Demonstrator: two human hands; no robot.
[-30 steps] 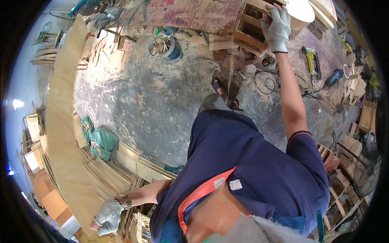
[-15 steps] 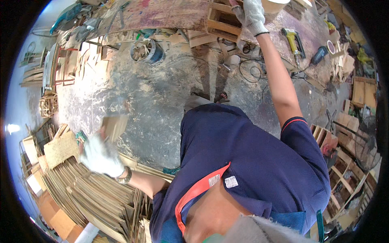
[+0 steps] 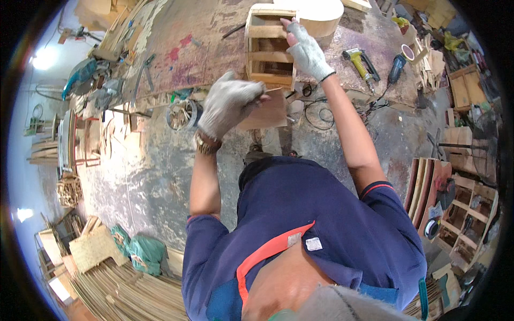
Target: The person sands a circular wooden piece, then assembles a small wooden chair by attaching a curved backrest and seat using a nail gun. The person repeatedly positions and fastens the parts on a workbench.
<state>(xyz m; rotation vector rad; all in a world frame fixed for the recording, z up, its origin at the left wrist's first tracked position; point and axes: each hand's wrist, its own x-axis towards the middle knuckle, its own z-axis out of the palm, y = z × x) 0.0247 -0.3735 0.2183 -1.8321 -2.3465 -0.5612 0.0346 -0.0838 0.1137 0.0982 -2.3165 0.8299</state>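
Note:
In my gloved left hand is a thin wooden panel, held by its edge with closed fingers, in front of the workbench edge. Just beyond it, a pale wooden frame with several crosswise slats and open compartments lies on the workbench. My gloved right hand grips the right side of this frame, its bare fingertips bent over the edge. Behind that hand, a rounded light wood piece adjoins the frame. Part of the panel is hidden by my left hand.
To the right lie a yellow-green nail gun and a blue power tool, with hoses and cables. A bucket of wood scraps stands left below the bench. Stacked thin boards and a green bag are at lower left.
My left hand has swung from the board stack at lower left up to the bench, bringing the panel. My right hand stays at the frame; the view has shifted.

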